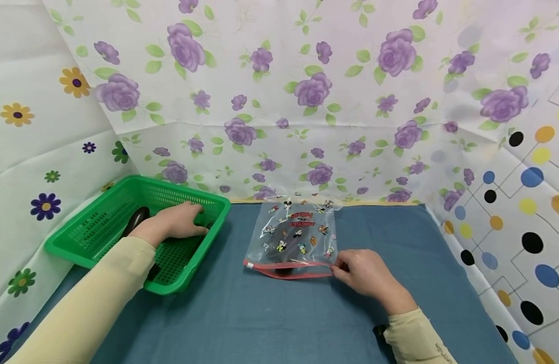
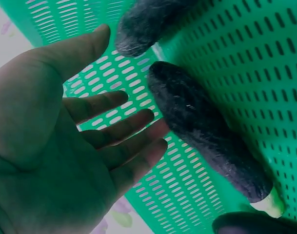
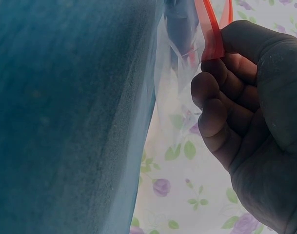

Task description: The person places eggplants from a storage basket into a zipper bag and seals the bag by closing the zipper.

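My left hand reaches into the green plastic basket with fingers spread and nothing in its grasp. In the left wrist view, its fingertips come right up to a dark, wrinkled cucumber-like vegetable with a pale green end. Another dark vegetable lies beyond the thumb. A glossy dark eggplant rests further left in the basket. My right hand pinches the right corner of a clear zip bag between thumb and fingers. The bag's red-edged mouth gapes towards me, and a dark item lies inside.
A blue cloth covers the table. Flower-printed sheeting rises behind it, with a dotted sheet at the right and a daisy-printed one at the left. The basket stands close to the left sheet.
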A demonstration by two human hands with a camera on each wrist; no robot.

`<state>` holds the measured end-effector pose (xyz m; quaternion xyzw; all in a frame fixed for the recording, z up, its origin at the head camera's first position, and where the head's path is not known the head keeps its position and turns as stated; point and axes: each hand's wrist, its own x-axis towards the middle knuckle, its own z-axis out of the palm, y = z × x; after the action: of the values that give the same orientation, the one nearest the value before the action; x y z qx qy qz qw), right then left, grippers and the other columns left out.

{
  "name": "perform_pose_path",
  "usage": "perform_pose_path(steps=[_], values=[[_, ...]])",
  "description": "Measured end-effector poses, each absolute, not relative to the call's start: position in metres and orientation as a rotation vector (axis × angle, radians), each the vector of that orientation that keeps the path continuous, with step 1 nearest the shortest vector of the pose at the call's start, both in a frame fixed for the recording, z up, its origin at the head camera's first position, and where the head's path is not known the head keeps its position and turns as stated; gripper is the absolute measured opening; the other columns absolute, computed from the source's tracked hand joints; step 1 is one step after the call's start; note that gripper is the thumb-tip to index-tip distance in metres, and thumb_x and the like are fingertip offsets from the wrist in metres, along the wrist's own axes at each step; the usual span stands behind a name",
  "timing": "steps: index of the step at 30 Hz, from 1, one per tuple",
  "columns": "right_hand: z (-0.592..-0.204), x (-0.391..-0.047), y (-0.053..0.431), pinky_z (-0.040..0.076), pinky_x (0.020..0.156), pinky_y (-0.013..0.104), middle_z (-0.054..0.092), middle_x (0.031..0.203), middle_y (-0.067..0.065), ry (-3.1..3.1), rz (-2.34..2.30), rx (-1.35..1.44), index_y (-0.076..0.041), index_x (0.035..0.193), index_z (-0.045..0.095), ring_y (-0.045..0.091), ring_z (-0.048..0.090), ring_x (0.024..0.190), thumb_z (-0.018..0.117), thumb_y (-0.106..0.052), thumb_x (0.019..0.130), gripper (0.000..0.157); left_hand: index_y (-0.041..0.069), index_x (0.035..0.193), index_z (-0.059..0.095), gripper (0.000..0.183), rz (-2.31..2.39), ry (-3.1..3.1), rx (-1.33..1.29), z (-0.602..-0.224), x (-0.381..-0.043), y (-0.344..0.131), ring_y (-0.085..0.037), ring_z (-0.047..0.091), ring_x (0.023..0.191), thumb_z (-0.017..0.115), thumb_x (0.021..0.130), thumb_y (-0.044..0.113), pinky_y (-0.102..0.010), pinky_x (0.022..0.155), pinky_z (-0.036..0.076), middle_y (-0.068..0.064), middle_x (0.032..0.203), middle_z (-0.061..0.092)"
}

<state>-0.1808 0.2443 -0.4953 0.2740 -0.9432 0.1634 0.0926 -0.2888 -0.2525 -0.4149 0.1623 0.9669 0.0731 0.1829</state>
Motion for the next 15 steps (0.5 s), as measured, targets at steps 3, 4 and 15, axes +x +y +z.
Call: perform_pose_path(steps=[3,4,15], values=[[-0.4949,-0.1810,0.2433,0.040,0.054,0.026,0.052,0.067,-0.018,-2.801,0.481,0.819,-0.027,0.078,0.067,-0.004,0.041,0.055,0.086,-0.021,0.099,0.029,-0.006,0.162,0.049,0.076,0.191,2.706,0.442,-0.4181,-0.2875,-0.2525,-0.058,0.040,0.153,0.072,0.109,0.043,-0.072,0.114,0.043,-0.039,0.166,0.041],[-0.4948,-0.1811,0.2431,0.040,0.054,0.026,0.052,0.067,-0.018,-2.801,0.480,0.820,-0.027,0.078,0.066,-0.003,0.041,0.055,0.086,-0.021,0.099,0.029,-0.005,0.162,0.050,0.075,0.188,2.702,0.438,-0.4191,-0.2874,-0.2523,-0.058,0.040,0.153,0.072,0.109,0.043,-0.072,0.114,0.044,-0.038,0.166,0.041],[-0.4950,-0.1806,0.2451,0.039,0.054,0.027,0.051,0.067,-0.018,-2.802,0.473,0.814,-0.027,0.078,0.066,-0.003,0.040,0.055,0.086,-0.021,0.099,0.030,-0.010,0.161,0.048,0.073,0.190,2.654,0.440,-0.4208,-0.2859,-0.2507,-0.057,0.047,0.149,0.068,0.112,0.040,-0.069,0.113,0.046,-0.038,0.162,0.047]])
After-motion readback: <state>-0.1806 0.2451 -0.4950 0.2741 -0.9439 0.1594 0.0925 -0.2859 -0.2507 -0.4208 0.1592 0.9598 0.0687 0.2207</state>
